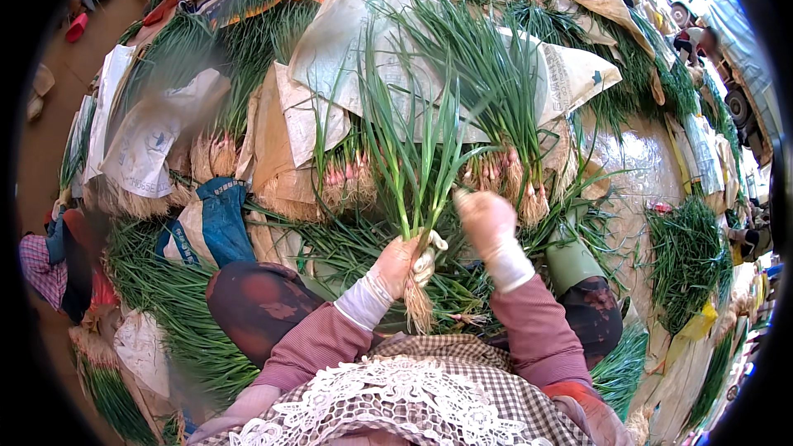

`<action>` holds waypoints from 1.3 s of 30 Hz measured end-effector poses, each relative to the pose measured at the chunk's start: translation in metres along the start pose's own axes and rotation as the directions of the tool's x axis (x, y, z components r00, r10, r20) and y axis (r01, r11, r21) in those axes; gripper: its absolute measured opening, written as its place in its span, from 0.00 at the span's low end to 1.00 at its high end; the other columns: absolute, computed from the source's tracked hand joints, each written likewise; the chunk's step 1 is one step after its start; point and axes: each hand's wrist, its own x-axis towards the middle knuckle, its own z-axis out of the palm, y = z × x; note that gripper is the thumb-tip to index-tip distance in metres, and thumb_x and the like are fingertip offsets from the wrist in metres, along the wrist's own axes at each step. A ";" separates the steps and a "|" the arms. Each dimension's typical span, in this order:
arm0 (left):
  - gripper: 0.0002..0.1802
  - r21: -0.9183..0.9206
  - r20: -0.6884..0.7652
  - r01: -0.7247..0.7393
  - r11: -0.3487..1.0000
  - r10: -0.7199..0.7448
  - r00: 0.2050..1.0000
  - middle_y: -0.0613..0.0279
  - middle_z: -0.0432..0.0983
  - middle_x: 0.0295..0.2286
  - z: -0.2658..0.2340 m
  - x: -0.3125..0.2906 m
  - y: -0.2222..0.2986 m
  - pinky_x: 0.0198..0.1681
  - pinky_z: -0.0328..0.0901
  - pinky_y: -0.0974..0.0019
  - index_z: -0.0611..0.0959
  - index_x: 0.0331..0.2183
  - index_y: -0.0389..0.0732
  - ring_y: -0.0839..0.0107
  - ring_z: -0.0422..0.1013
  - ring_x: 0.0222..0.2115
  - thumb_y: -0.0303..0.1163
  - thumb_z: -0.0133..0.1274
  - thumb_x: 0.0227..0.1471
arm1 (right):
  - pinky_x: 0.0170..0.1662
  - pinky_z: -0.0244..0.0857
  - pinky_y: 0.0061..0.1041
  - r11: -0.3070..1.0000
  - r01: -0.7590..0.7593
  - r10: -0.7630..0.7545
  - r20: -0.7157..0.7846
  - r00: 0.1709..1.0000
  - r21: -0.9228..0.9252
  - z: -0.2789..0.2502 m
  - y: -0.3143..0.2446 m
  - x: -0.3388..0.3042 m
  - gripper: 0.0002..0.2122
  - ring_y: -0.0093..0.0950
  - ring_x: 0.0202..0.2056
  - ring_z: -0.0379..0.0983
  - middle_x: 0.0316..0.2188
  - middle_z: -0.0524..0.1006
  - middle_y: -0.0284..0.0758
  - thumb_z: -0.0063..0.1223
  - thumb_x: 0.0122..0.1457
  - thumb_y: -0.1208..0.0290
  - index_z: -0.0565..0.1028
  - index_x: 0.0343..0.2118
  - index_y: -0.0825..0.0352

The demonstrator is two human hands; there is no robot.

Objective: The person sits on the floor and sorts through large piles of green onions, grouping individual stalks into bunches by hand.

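My left hand point(391, 266) is wrapped round the lower stems of a bunch of green onions point(417, 186). The leaves fan upward, and pale roots hang below the fist. A cream-coloured twisted strand point(427, 258) lies against the bunch beside my left fingers. My right hand point(487, 221) is raised just to the right of the bunch, its fingers curled together; what they hold, if anything, is too blurred to make out. Beyond my hands, more green onions point(500, 99) with pinkish bulbs lie on a pale woven sack point(347, 49).
Loose green leaves point(330, 239) cover the ground between my knees. A blue and white sack point(211, 227) lies left of them. Piles of green onions point(690, 252) flank me on both sides. Another person point(49, 260) sits at the far left; others work at the upper right near a truck point(739, 107).
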 end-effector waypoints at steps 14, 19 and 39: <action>0.14 0.556 -0.357 -0.082 0.827 0.327 0.875 0.71 0.62 0.09 0.004 0.008 -0.021 0.09 0.53 0.78 0.73 0.19 0.39 0.82 0.58 0.08 0.40 0.50 0.44 | 0.20 0.56 0.16 0.631 -0.445 -0.006 0.578 0.816 0.635 -0.007 0.040 0.004 0.14 0.17 0.17 0.63 0.16 0.68 0.27 0.46 0.50 0.57 0.68 0.27 0.65; 0.13 0.391 -0.362 -0.008 0.920 0.162 0.918 0.71 0.60 0.08 0.006 0.009 -0.023 0.08 0.49 0.77 0.74 0.22 0.38 0.80 0.55 0.07 0.40 0.48 0.46 | 0.25 0.60 0.32 0.932 0.312 -0.318 -0.003 0.948 -0.182 0.015 0.027 0.001 0.11 0.36 0.23 0.68 0.18 0.70 0.37 0.46 0.46 0.62 0.67 0.21 0.65; 0.11 0.487 -0.333 -0.161 0.858 0.353 0.874 0.70 0.64 0.11 0.026 0.012 -0.020 0.09 0.52 0.79 0.73 0.23 0.40 0.82 0.58 0.08 0.37 0.46 0.47 | 0.23 0.58 0.21 0.790 -0.449 -0.072 0.791 0.608 0.417 -0.014 0.065 -0.031 0.17 0.21 0.20 0.63 0.17 0.68 0.28 0.38 0.53 0.56 0.70 0.33 0.65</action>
